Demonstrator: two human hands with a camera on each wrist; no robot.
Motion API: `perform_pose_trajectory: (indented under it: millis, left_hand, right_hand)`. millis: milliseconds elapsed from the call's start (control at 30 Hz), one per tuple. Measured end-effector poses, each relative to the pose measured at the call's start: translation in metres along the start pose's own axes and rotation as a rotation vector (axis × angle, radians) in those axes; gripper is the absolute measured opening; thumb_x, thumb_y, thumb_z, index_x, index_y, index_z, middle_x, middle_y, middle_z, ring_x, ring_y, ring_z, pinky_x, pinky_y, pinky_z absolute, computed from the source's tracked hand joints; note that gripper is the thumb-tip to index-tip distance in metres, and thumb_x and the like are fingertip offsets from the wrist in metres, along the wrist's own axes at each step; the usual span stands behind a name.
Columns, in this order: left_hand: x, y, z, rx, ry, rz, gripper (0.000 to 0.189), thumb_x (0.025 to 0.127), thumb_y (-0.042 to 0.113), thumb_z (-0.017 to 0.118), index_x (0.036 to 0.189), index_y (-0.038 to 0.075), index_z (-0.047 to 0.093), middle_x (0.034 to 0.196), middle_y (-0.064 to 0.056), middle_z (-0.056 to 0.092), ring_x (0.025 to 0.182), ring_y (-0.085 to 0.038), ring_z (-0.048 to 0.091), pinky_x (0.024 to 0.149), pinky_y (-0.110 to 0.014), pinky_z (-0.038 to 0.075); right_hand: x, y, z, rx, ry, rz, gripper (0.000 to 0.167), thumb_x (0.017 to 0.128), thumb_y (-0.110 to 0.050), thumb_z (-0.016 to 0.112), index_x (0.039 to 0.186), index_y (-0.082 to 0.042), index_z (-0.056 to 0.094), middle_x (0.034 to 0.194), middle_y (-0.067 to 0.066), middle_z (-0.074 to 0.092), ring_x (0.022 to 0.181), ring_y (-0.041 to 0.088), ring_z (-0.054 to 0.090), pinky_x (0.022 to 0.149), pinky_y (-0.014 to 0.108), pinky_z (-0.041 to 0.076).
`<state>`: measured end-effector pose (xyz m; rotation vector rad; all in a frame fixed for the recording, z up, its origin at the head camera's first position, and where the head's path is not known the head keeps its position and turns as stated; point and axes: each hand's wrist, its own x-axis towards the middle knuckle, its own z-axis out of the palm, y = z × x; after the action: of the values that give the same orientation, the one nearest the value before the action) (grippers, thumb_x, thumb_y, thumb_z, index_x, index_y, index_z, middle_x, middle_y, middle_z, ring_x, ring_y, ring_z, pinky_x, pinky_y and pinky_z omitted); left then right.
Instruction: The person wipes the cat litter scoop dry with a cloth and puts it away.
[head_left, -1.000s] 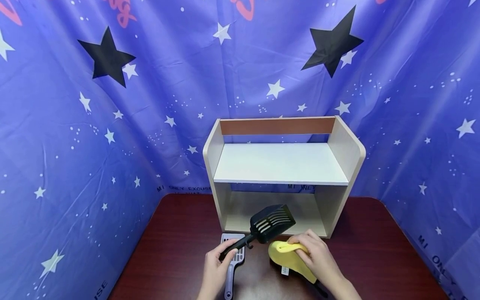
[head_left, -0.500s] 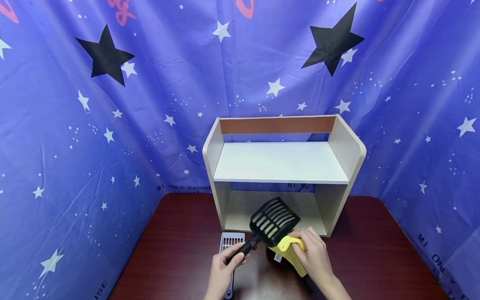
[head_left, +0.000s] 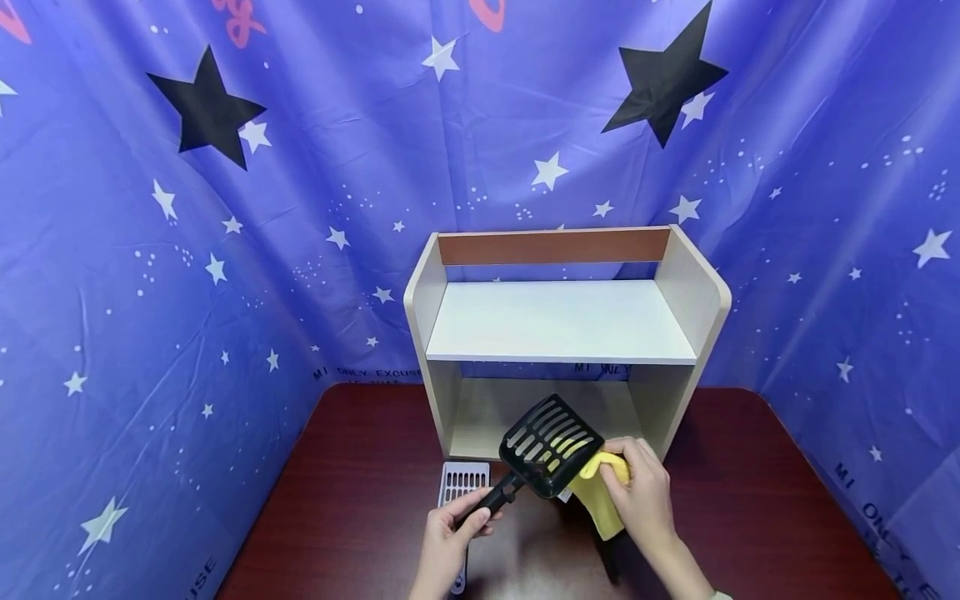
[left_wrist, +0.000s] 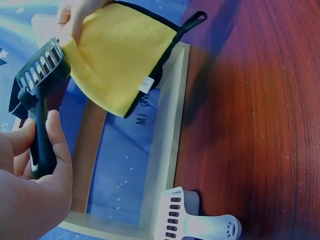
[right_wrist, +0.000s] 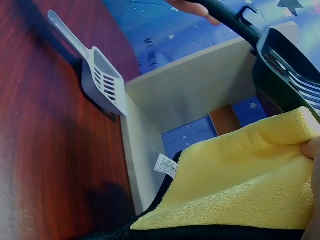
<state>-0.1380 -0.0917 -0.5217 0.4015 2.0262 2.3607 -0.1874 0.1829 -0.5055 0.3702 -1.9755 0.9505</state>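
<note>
Table: reddish brown with a wood grain; the table (head_left: pixel 360 500) has a pale shine near the person, and dark shadows lie on it.
Walls: a blue-violet curtain (head_left: pixel 337 167) surrounds the place, printed with white stars, black stars (head_left: pixel 213 108) and some lettering.
Shelf: the small shelf (head_left: pixel 562 321) stands at the back of the table, with a white upper board, pale sides and a brown strip behind.
Black scoop: the black scoop (head_left: pixel 531 468) is in the air before the lower compartment, tilted, its slotted head up.
Left hand: the left hand (head_left: pixel 452 533) grasps the black scoop by its handle.
Right hand: the right hand (head_left: pixel 643 493) pinches the yellow cloth (head_left: pixel 598 504) by a fold.
Yellow cloth: it hangs beside the scoop's head, and yellow shows through the slots; how firmly they touch, I cannot tell.
Grey scoop: the grey scoop (right_wrist: pixel 94 65) lies on the table, slotted end toward the shelf's left front corner.
</note>
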Motion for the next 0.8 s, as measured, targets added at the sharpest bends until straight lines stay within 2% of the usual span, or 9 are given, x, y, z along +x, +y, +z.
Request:
perform_pose_trajectory:
  millis: [200, 400, 633, 700, 800]
  left_hand:
    - [0.0, 0.0, -0.002, 0.006, 0.027, -0.002, 0.039, 0.095, 0.001, 0.06, 0.125, -0.022, 0.053, 0.114, -0.042, 0.061, 0.09, -0.003, 0.072, 0.076, -0.02, 0.059]
    - [0.001, 0.002, -0.004, 0.062, 0.141, 0.025, 0.035, 0.094, 0.001, 0.061, 0.122, -0.02, 0.058, 0.112, -0.039, 0.064, 0.089, -0.004, 0.071, 0.08, -0.024, 0.06]
    - [0.007, 0.002, 0.003, 0.22, 0.26, 0.091, 0.029, 0.092, 0.004, 0.066, 0.117, -0.009, 0.067, 0.106, -0.028, 0.071, 0.079, 0.001, 0.067, 0.075, -0.015, 0.055]
    - [0.009, 0.001, 0.006, 0.253, 0.271, 0.103, 0.028, 0.091, 0.005, 0.067, 0.115, -0.008, 0.069, 0.108, -0.026, 0.072, 0.08, 0.002, 0.066, 0.074, -0.015, 0.055]
    - [0.009, 0.0, 0.011, 0.253, 0.263, 0.101, 0.027, 0.091, 0.004, 0.067, 0.115, -0.008, 0.069, 0.111, -0.027, 0.071, 0.082, 0.003, 0.066, 0.074, -0.019, 0.058]
  right_hand:
    - [0.008, 0.003, -0.005, -0.037, 0.012, 0.024, 0.031, 0.065, 0.013, 0.073, 0.088, -0.007, 0.07, 0.083, 0.004, 0.072, 0.075, 0.004, 0.052, 0.065, 0.019, 0.04]
    - [0.009, 0.005, -0.014, -0.058, -0.036, 0.027, 0.03, 0.068, 0.011, 0.076, 0.09, -0.007, 0.07, 0.084, 0.004, 0.071, 0.076, 0.002, 0.049, 0.066, 0.018, 0.04]
    - [0.01, -0.006, -0.014, -0.037, -0.18, -0.062, 0.025, 0.075, -0.002, 0.08, 0.096, -0.014, 0.072, 0.086, -0.004, 0.07, 0.077, 0.003, 0.05, 0.067, 0.019, 0.04]
    - [0.01, -0.01, -0.01, -0.043, -0.213, -0.107, 0.024, 0.075, -0.007, 0.08, 0.096, -0.016, 0.072, 0.085, -0.007, 0.07, 0.077, 0.004, 0.051, 0.068, 0.019, 0.042]
    - [0.006, -0.015, -0.002, -0.079, -0.255, -0.17, 0.023, 0.075, -0.014, 0.08, 0.096, -0.018, 0.073, 0.084, -0.011, 0.069, 0.077, 0.004, 0.052, 0.068, 0.019, 0.043]
